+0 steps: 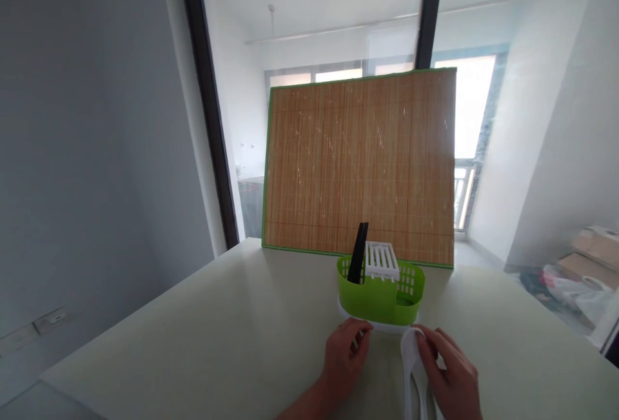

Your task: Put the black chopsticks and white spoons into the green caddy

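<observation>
A green basket (370, 300) with slotted walls stands on a white base (387, 328). Black chopsticks (358, 255) lean upright in its left part, and a white slotted rack (382, 260) sits across the top. My right hand (449, 368) pinches the rounded upper end of a white spoon (410, 346) just in front of the base. Other slim white handles (422, 400) lie beside it, partly hidden by this hand. At the front left of the base, my left hand (345, 352) is curled closed, its fingertips close to the white rim; no object shows in it.
A pale table (217, 336) carries everything. Behind the basket a bamboo mat (360, 168) with green edging stands upright against a dark-framed glass partition. A grey wall (87, 149) rises on the left. Boxes (592, 252) and plastic bags lie beyond the table's right side.
</observation>
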The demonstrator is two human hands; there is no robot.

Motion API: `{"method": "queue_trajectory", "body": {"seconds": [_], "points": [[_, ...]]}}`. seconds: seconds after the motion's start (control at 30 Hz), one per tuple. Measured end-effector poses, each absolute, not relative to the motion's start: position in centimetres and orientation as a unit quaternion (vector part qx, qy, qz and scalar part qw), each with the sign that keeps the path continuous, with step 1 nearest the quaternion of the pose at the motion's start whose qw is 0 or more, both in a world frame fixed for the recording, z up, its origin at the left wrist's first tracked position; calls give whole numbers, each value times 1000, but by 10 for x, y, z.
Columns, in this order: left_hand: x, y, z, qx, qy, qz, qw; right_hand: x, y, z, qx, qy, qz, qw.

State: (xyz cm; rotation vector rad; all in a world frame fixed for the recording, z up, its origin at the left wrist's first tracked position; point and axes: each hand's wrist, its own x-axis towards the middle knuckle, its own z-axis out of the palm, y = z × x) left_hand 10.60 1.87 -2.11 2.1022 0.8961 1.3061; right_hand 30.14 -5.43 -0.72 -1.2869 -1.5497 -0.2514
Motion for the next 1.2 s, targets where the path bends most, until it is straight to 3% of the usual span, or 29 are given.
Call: {"method": "queue_trajectory", "body": {"seconds": [0.2, 0.63, 0.9, 1.2], "points": [[101, 11, -19, 800, 296, 475, 216, 288, -68, -4, -489, -652, -162, 557], [118, -6, -35, 883, 109, 450, 79, 274, -70, -3, -474, -654, -165, 566], [121, -11, -29, 837, 188, 491, 151, 280, -66, -17, -473, -679, -219, 517], [119, -23, 2, 810, 219, 523, 152, 273, -72, -6, -465, -669, -235, 531]]}}
